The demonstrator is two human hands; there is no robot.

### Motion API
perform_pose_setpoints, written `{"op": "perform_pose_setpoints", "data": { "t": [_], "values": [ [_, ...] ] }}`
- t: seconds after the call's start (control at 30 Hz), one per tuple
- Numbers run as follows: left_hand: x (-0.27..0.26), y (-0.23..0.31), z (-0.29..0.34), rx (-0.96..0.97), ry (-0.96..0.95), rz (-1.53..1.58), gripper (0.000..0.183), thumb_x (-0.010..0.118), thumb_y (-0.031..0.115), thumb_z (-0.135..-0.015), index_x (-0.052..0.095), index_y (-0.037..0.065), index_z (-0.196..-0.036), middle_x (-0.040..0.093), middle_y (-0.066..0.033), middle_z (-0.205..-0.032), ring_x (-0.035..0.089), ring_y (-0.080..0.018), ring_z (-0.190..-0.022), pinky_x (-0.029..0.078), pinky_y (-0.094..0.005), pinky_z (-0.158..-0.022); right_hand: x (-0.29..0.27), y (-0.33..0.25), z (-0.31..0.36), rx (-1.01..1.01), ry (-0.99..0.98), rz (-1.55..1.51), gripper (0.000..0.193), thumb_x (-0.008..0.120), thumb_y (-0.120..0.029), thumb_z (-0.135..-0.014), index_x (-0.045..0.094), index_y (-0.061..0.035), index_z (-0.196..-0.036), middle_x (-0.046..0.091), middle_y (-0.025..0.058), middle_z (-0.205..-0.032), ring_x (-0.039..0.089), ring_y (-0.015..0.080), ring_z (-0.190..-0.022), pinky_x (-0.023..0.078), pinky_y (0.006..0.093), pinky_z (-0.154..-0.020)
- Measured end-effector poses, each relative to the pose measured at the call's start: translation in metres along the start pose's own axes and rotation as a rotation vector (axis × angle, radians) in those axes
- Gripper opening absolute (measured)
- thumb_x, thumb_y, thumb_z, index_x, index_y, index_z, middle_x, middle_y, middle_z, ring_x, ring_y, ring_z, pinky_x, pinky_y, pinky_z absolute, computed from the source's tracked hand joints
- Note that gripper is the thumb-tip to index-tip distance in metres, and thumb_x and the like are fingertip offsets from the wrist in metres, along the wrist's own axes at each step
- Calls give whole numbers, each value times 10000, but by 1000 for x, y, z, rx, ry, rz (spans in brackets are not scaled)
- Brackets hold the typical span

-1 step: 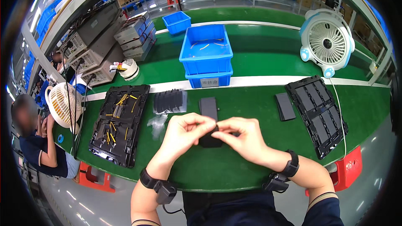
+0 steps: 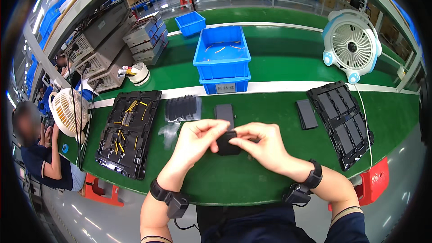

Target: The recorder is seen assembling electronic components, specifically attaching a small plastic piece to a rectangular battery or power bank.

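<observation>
Black piece (image 2: 228,147): on the near side of the blue bin (image 2: 221,69), straight down from it, between two hands, at the green tabletop (image 2: 211,184).
Right hand (image 2: 265,146): its thumb and first finger seem to pinch the piece's top edge.
Left hand (image 2: 195,141): its fingers curl in close by the piece; I cannot tell if they grip or only touch.
Feel of the piece: probably light and a bit stiff, maybe smooth enough to slip.
Piece edges: likely the best spots to hold, with a soft pinch from each side.
Hidden bits: fingers cover part of the top, so its shape there is hard to see.
Grey slab (image 2: 223,111): between the blue bin and the hands; its near end is covered.
Clear bag (image 2: 196,113): nearer than the blue bin and to its left; the dark things inside blur together.
</observation>
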State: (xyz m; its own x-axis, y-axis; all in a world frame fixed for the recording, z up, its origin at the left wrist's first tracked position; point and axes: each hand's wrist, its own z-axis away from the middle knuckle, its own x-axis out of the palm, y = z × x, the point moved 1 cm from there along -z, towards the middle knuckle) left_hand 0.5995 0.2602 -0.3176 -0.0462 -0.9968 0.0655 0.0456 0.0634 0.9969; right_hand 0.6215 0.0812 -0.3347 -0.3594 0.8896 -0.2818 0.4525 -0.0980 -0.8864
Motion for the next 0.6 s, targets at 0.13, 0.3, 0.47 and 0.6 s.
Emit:
{"op": "perform_pose_setpoints", "data": {
  "t": [0.13, 0.3, 0.47, 0.6],
  "values": [
    [-8, -11, -6, 17, 36, -144, 186, 668, 165, -835, 676, -11, -894, 634, -23, -691, 568, -64, -528, 427, -181, -482, -6, 9, -5, 190, -17, -232, 233, 663, -11, -791, 640, -9, -1023, 667, 84, -843, 648, 113, -793, 525, 247, -721],
    [-7, -13, -11, 88, 35, -177, 183, 676, 169, -830, 674, -10, -867, 623, -13, -659, 524, -36, -507, 399, -171, -472, -4, 13, -7, 212, -71, -269, 276, 658, 5, -791, 600, -14, -1060, 654, 55, -816, 632, 72, -761, 503, 215, -709],
    [-9, -12, -11, 43, 18, -208, 191, 662, 177, -843, 676, -3, -904, 636, -21, -703, 536, -34, -546, 391, -162, -484, -7, 14, -10, 237, -90, -346, 243, 663, 18, -785, 591, 3, -1016, 649, 61, -818, 625, 74, -750, 498, 206, -697],
    [-10, 2, -14, -176, 14, 213, 217, 642, 187, -857, 670, 4, -971, 653, -45, -789, 574, -55, -611, 418, -165, -515, -18, 18, -13, 229, -29, -449, 218, 658, 37, -783, 573, 19, -983, 644, 74, -823, 620, 80, -744, 498, 205, -689]
  ]
}}
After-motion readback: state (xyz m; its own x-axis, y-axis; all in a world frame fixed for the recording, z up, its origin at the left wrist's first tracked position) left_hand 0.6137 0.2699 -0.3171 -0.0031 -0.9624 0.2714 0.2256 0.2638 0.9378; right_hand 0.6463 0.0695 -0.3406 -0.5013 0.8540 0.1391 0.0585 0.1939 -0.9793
